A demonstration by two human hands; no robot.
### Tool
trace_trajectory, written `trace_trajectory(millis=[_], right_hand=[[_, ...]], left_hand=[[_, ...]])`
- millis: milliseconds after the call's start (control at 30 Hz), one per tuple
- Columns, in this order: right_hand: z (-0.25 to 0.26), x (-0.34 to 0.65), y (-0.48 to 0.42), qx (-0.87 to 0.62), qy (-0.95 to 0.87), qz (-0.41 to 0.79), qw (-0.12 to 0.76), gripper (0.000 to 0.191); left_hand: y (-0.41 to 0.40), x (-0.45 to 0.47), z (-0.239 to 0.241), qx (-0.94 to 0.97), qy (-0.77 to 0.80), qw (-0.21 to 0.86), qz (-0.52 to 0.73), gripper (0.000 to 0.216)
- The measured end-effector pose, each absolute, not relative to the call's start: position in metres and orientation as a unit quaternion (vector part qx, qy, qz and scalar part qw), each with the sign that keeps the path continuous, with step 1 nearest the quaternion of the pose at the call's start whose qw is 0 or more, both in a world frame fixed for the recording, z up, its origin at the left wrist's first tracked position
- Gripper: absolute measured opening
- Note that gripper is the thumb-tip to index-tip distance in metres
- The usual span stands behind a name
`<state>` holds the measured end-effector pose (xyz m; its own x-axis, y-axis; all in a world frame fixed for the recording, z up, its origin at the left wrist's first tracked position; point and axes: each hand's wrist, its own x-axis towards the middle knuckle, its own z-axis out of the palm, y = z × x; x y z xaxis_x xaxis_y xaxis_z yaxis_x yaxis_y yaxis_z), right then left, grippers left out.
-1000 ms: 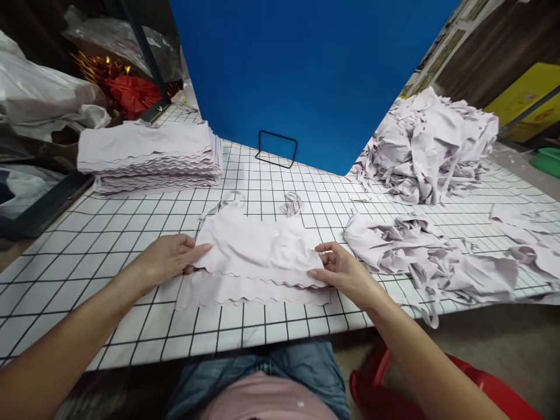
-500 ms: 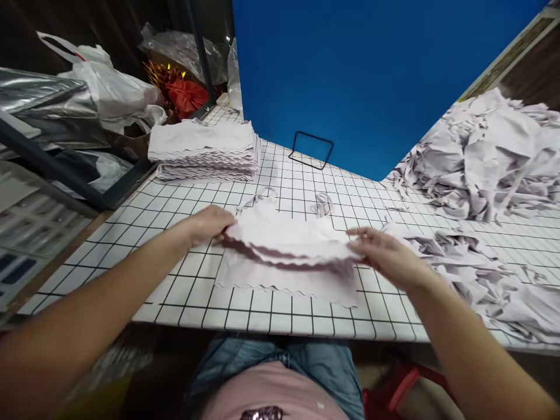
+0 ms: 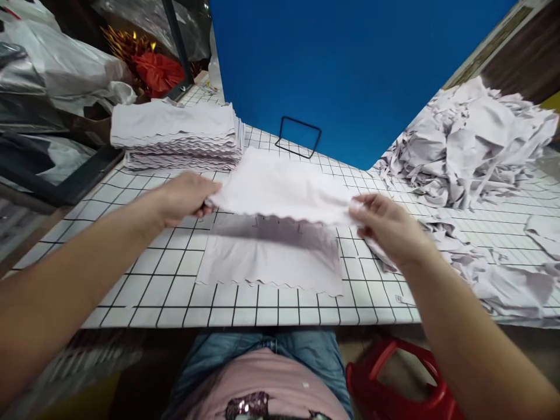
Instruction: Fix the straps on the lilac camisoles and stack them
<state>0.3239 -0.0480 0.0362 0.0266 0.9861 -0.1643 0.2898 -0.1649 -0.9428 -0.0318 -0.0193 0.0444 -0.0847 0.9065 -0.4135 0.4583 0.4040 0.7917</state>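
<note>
A pale camisole top [image 3: 284, 184] with a wavy lower edge is stretched between my hands, raised off the table. My left hand [image 3: 186, 198] pinches its left corner. The right corner is between the thumb and fingers of my right hand [image 3: 385, 224]. Below it, another pale fabric piece [image 3: 271, 262] with a wavy hem lies flat on the grid-patterned tabletop [image 3: 161, 286]; the lifted top covers its far part.
A neat stack of pale folded pieces [image 3: 175, 131] stands back left, near a dark metal frame [image 3: 177, 44]. Crumpled pale garments [image 3: 472, 146] are heaped at right, more nearer me. Behind rises a blue board [image 3: 350, 76]; a red stool [image 3: 402, 379] is below the table.
Both hands have lifted the camisole top and carried it away from me, so more of the piece beneath shows. The view has shifted slightly.
</note>
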Motion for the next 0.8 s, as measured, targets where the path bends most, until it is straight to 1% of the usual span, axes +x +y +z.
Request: trace_trajectory(millis=[33, 100, 167, 267, 333, 400, 500, 600, 700, 800], right_hand=[[0.016, 0.326, -0.059, -0.616, -0.509, 0.496, 0.34, 0.036], [-0.012, 0.328, -0.075, -0.625, -0.482, 0.532, 0.305, 0.043], [-0.021, 0.33, -0.084, -0.624, -0.474, 0.537, 0.312, 0.048], [-0.01, 0.332, -0.09, -0.607, -0.497, 0.51, 0.352, 0.051], [-0.003, 0.333, -0.096, -0.6, -0.511, 0.497, 0.364, 0.051], [-0.005, 0.333, -0.106, -0.605, -0.51, 0.497, 0.356, 0.051], [-0.021, 0.33, -0.122, -0.627, -0.517, 0.491, 0.315, 0.047], [-0.032, 0.328, -0.133, -0.645, -0.545, 0.456, 0.281, 0.042], [-0.03, 0.329, -0.136, -0.643, -0.557, 0.441, 0.285, 0.04], [-0.026, 0.33, -0.137, -0.641, -0.562, 0.436, 0.289, 0.038]], left_hand=[[-0.03, -0.036, 0.029, 0.486, 0.699, 0.489, 0.19, 0.028], [-0.047, -0.041, 0.007, 0.47, 0.707, 0.511, 0.138, 0.029], [-0.054, -0.042, -0.001, 0.467, 0.711, 0.508, 0.135, 0.028], [-0.056, -0.041, 0.006, 0.484, 0.717, 0.474, 0.164, 0.026], [-0.059, -0.041, 0.011, 0.496, 0.717, 0.46, 0.167, 0.026], [-0.067, -0.043, 0.008, 0.509, 0.71, 0.465, 0.141, 0.028], [-0.082, -0.048, -0.005, 0.527, 0.711, 0.459, 0.083, 0.036], [-0.089, -0.053, -0.013, 0.56, 0.717, 0.413, 0.039, 0.041], [-0.09, -0.058, -0.013, 0.58, 0.717, 0.387, 0.029, 0.045], [-0.089, -0.06, -0.012, 0.577, 0.72, 0.385, 0.026, 0.046]])
